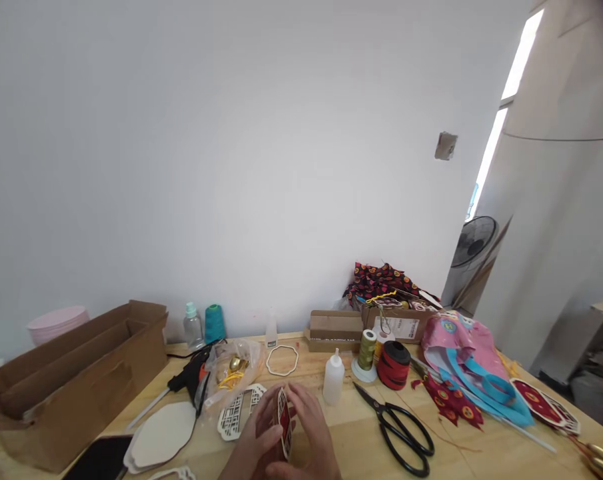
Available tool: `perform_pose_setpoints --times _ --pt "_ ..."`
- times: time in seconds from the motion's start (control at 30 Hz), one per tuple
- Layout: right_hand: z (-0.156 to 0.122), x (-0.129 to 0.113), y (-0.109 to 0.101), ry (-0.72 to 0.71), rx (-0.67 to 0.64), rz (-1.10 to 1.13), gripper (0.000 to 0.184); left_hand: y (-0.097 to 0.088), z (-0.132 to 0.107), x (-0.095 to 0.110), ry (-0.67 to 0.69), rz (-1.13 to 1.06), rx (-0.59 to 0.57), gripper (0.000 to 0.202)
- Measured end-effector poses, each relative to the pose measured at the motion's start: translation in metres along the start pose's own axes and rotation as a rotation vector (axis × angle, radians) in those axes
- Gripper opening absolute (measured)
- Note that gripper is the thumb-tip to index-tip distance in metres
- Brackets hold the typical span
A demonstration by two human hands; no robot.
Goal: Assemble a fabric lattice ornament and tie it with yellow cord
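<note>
My left hand (254, 440) and my right hand (308, 433) meet at the bottom centre of the view. Together they hold a narrow red-and-white patterned panel (284, 424) upright on its edge, and their fingers hide part of it. Just left of my left hand lies a white lattice cutout (235, 415). A thin white octagonal frame (282, 360) rests farther forward on the wooden table (351, 427). To my right are a white squeeze bottle (334, 379) and black-handled scissors (398, 430).
A hot glue gun (194, 377), a plastic bag of gold pieces (231, 373), and beige hexagonal boards (161, 435) lie at left. A cardboard box (66, 383) stands at far left. Thread spools (367, 350), red ribbon (394, 365), blue ribbon (481, 390), and red panels (541, 403) lie at right.
</note>
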State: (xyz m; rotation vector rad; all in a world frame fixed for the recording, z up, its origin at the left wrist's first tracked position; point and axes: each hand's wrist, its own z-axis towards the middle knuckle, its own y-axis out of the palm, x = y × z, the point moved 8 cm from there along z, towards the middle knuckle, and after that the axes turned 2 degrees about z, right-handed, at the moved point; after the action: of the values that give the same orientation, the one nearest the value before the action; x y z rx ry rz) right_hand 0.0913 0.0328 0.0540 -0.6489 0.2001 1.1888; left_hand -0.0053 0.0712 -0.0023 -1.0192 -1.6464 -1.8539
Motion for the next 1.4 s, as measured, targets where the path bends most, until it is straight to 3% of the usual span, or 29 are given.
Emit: perform_pose_setpoints --times 0.07,0.17,0.23,0.33,0.4,0.5,0.57,0.7,0.9,1.03,1.13,1.3,1.4 --pt "0.006 -0.001 0.006 -0.035 -0.129 -0.021 0.091 0.002 -0.002 0.000 -0.017 -0.053 0.002 0.049" --pt "0.013 -0.004 0.016 -0.087 -0.336 -0.006 0.098 0.005 -0.006 -0.009 -0.177 -0.158 -0.020 0.037" --pt "0.015 -0.002 0.018 -0.071 -0.370 0.051 0.097 0.010 -0.010 -0.013 -0.274 -0.228 -0.061 0.031" --pt "0.011 0.006 0.018 0.042 -0.271 0.218 0.094 0.017 -0.013 -0.013 -0.308 -0.249 -0.090 0.035" --pt "0.005 0.021 0.021 0.224 -0.181 0.412 0.092 0.017 -0.013 -0.014 -0.307 -0.193 -0.072 0.046" --pt "-0.006 0.046 0.027 0.555 -0.013 0.847 0.087 0.013 -0.009 -0.013 -0.292 -0.111 -0.018 0.059" --pt "-0.008 0.053 0.028 0.670 0.067 1.154 0.076 0.008 -0.006 -0.011 -0.290 -0.088 0.026 0.061" --pt "-0.007 0.050 0.033 0.775 -0.021 1.499 0.072 -0.003 0.000 -0.003 -0.271 -0.045 0.070 0.050" --pt "-0.009 0.043 0.036 0.764 -0.141 1.554 0.082 -0.015 0.007 0.014 -0.039 0.024 0.140 0.015" --pt "-0.006 0.039 0.033 0.688 -0.169 1.532 0.077 -0.013 0.010 0.011 -0.028 0.028 0.084 0.021" --pt "-0.007 0.039 0.035 0.686 -0.146 1.532 0.070 -0.016 0.010 0.009 -0.039 0.092 0.118 0.027" --pt "-0.010 0.054 0.052 0.672 -0.071 1.565 0.065 -0.009 -0.001 0.041 0.324 0.568 0.254 0.029" --pt "-0.010 0.068 0.060 0.684 -0.129 1.391 0.062 0.005 -0.012 0.058 0.574 0.755 0.329 0.020"
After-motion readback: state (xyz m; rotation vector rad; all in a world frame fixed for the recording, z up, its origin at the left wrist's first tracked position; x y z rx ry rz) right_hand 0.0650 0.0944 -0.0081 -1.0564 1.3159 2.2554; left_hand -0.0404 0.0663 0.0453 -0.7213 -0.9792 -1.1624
